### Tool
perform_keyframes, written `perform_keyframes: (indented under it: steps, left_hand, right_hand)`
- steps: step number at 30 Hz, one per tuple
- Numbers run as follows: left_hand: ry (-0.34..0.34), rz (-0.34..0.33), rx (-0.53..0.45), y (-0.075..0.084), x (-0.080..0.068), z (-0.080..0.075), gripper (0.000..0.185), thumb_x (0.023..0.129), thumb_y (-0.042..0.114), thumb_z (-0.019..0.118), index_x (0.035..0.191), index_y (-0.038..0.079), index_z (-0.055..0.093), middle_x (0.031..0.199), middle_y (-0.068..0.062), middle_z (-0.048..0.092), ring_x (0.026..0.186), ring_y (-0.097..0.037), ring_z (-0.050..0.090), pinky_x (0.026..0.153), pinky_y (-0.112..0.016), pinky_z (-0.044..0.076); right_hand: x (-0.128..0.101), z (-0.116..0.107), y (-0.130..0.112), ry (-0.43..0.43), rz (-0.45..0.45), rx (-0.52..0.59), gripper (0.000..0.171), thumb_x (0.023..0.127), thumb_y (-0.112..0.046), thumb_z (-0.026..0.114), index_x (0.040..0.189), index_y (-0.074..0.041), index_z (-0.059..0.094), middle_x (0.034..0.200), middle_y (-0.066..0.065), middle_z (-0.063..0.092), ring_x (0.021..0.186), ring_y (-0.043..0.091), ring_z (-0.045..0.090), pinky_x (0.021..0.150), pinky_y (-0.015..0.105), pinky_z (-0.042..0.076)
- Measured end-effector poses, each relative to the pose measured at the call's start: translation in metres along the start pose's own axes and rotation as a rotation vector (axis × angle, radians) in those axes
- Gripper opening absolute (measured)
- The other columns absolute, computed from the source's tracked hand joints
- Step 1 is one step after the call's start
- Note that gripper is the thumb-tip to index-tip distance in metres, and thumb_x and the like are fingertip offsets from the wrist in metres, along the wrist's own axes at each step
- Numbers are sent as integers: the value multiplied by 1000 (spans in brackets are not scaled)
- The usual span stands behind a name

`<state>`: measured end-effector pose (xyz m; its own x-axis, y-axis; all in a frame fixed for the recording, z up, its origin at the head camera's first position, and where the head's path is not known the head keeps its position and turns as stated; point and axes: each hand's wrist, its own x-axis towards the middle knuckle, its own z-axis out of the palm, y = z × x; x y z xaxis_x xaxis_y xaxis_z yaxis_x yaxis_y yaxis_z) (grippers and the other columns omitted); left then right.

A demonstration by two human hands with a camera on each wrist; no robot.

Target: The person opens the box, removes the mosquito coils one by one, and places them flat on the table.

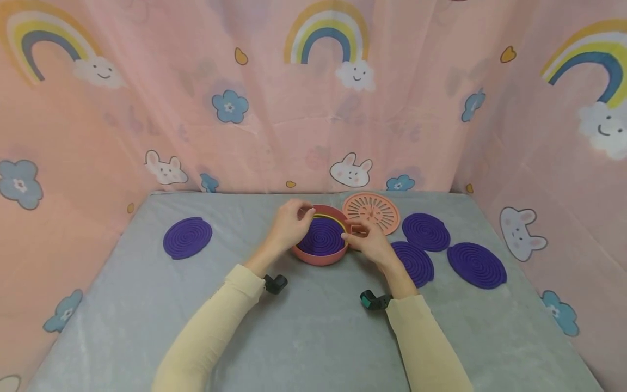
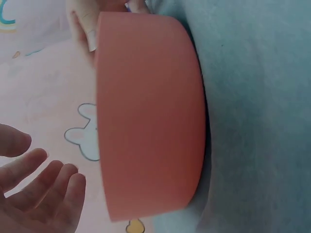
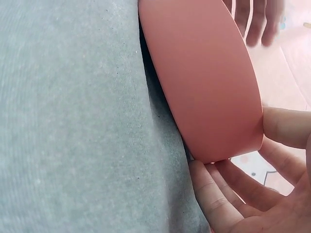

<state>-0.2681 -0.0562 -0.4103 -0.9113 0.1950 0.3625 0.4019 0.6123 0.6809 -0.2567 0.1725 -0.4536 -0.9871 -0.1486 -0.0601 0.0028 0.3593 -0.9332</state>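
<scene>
A salmon-pink round mosquito coil holder (image 1: 320,260) sits on the table, a yellow ring (image 1: 338,219) showing inside its rim. In it lies a purple mosquito coil (image 1: 320,237). My right hand (image 1: 370,242) grips the holder's right side, thumb at the rim and fingers against the outer wall (image 3: 204,82). Above the left rim hovers my left hand (image 1: 290,224), its fingers loosely bent; the left wrist view shows these fingers (image 2: 43,184) apart from the wall with nothing between them. Behind the right hand lies a slotted pink lid (image 1: 368,209).
Single purple coil (image 1: 188,238) lies at the left of the grey-covered table (image 1: 303,337). On the right lie three more: a back coil (image 1: 426,232), a coil partly behind the right forearm (image 1: 415,264) and an outer coil (image 1: 477,265). A patterned pink curtain (image 1: 274,147) encloses the table.
</scene>
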Motion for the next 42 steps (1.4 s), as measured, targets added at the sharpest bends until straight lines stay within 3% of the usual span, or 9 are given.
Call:
perform_keyframes:
  steps: [11,25,33,42]
  left_hand:
    - [-175,-87,48,-6,15,24,26,96,24,57,115,8,63,112,-6,61,101,-20,58,85,-36,51]
    - [-334,-216,114,-6,22,35,35,94,25,59,124,7,59,124,-11,60,117,-27,53,98,-45,44]
    - [-342,-166,186,-7,19,36,34,92,22,61,123,7,60,122,-10,62,117,-28,53,99,-45,42]
    - [-300,-129,144,-10,17,34,28,89,16,66,116,9,64,118,-12,57,116,-30,49,98,-46,42]
  right_hand:
    - [1,0,2,-2,-6,6,46,87,-28,71,129,-15,56,135,17,45,122,35,47,96,49,46]
    - [-1,-1,1,-9,-5,14,45,88,-25,70,129,-14,56,134,16,45,121,34,49,92,44,50]
    - [-1,-1,1,-16,-6,30,45,88,-25,70,129,-15,56,134,16,45,121,33,49,90,42,51]
    - [0,-1,3,-19,-12,42,46,87,-26,71,129,-14,56,134,17,46,121,34,49,91,42,51]
